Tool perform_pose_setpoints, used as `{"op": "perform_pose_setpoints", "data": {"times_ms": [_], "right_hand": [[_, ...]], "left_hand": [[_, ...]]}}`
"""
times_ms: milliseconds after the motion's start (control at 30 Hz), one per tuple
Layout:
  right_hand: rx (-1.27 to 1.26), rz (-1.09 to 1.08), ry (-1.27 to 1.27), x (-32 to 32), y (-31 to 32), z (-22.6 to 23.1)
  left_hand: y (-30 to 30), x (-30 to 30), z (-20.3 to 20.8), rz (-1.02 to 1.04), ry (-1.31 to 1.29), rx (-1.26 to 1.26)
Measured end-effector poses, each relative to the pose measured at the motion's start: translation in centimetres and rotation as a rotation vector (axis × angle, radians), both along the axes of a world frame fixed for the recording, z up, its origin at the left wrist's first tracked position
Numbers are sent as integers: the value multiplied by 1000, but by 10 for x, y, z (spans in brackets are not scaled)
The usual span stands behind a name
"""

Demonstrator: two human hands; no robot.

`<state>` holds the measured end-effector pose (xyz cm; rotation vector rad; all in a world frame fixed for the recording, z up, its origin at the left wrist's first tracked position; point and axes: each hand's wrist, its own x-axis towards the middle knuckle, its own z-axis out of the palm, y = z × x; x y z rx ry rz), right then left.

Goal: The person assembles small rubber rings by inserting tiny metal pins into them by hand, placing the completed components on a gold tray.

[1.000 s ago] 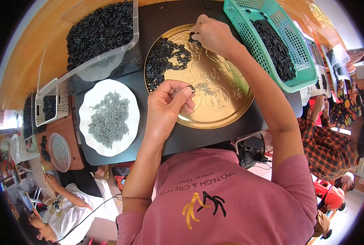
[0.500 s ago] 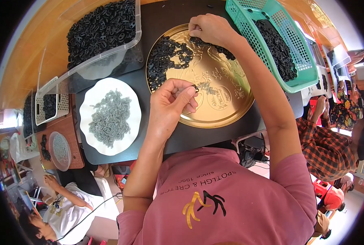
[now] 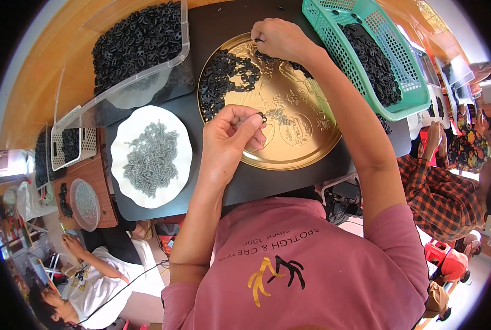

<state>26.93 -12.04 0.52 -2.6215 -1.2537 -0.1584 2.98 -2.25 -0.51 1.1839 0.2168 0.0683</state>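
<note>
Thumb and fingers of my left hand are closed on a small black plastic piece, held above the near left part of a round gold tray. At the tray's far rim my right hand pinches another small black piece. Below that hand, more black pieces lie on the tray, partly hidden by it. A loose spread of black oval pieces with holes covers the tray's left side. Several small silvery pins lie near its middle, right of my left hand.
A scalloped white plate heaped with silvery pins stands left of the tray. Behind it is a clear bin full of black pieces. A green basket of black parts stands at the right. Other people sit at both sides.
My right hand has shifted slightly left, and a black piece now shows at its fingertips. My left hand keeps its pinch almost in place.
</note>
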Motion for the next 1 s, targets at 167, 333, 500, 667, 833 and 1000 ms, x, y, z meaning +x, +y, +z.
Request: {"op": "perform_pose_setpoints", "data": {"times_ms": [167, 333, 500, 667, 833, 1000], "right_hand": [[165, -52, 246, -27, -14, 6], [667, -23, 1088, -78, -39, 12], [866, -69, 1210, -120, -51, 19], [940, -92, 1153, -138, -61, 22], [1023, -80, 1049, -152, -67, 21], [1067, -108, 1053, -160, -74, 23]], "left_hand": [[3, -2, -3, 39, -64, -44], [0, -1, 0, 77, -117, -131], [-13, -3, 2, 63, -196, -279], [-16, -7, 5, 66, -238, -344], [-17, -8, 9, 75, -248, -350], [-20, -7, 8, 64, -246, -351]]}}
